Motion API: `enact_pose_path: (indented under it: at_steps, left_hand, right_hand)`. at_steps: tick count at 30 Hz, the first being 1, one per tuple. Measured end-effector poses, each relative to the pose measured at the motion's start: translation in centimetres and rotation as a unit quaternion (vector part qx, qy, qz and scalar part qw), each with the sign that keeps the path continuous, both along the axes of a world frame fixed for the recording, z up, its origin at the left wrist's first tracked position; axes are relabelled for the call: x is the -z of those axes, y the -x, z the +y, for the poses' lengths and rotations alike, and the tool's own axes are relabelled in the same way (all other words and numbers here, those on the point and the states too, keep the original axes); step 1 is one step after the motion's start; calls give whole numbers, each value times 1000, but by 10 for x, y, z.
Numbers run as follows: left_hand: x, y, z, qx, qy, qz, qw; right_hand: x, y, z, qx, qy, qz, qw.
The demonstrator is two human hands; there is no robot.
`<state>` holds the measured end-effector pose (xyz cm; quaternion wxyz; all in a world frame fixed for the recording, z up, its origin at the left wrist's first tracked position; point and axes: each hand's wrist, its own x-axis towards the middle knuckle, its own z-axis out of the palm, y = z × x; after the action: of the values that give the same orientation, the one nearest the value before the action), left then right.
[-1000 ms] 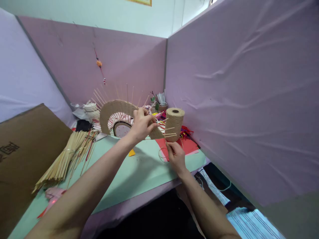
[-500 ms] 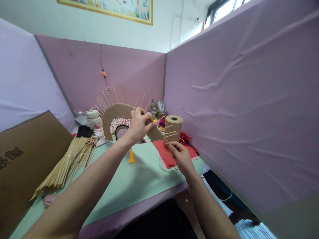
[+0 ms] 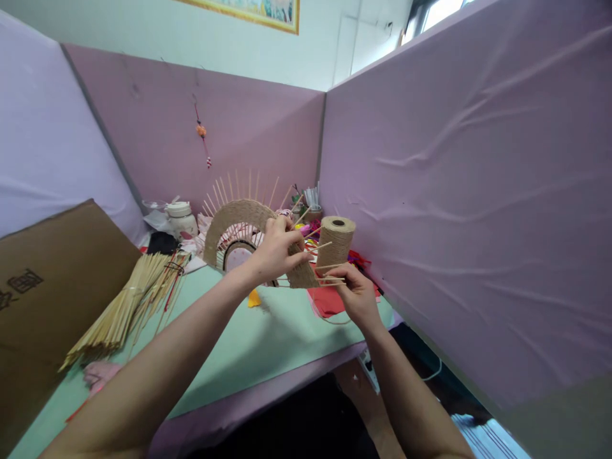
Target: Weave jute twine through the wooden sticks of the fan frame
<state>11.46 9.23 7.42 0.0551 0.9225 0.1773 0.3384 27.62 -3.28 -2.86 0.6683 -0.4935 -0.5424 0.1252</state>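
Observation:
A half-round woven fan [image 3: 239, 220] of jute twine with bamboo sticks radiating from it stands upright over the green table [image 3: 268, 338]. My left hand [image 3: 276, 250] grips its woven band near the right end. My right hand [image 3: 356, 292] is closed, pinching the stick ends and twine at the fan's lower right tip. A spool of jute twine [image 3: 336, 239] stands just behind my right hand.
A bundle of bamboo sticks [image 3: 127, 303] lies at the left, beside a brown cardboard box [image 3: 43, 287]. Red paper [image 3: 329, 299] lies under my right hand. A white jar [image 3: 182, 217] and craft clutter sit at the back. Pink partition walls [image 3: 454, 191] close in the right and rear.
My right hand has risen from the table up to the fan's lower right stick ends. The fan has tilted slightly and shifted right with my left hand.

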Motion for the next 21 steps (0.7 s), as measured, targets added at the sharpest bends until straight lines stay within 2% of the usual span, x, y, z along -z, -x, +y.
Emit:
enact_pose_path:
  at_steps: [3, 6, 13, 17, 21]
  left_hand:
    - [5, -7, -1, -6, 8, 5, 1000]
    - [12, -13, -1, -7, 14, 7, 1000]
    - [29, -37, 12, -4, 54, 1, 999]
    - [42, -43, 16, 25, 75, -28, 996]
    - [67, -28, -4, 83, 94, -109, 986]
  right_hand:
    - [6, 8, 2, -7, -14, 35, 999]
    - [16, 20, 6, -19, -18, 133, 991]
    - [32, 37, 13, -6, -26, 342, 939]
    - [33, 39, 14, 15, -13, 379, 925]
    - [31, 39, 13, 16, -10, 386, 922]
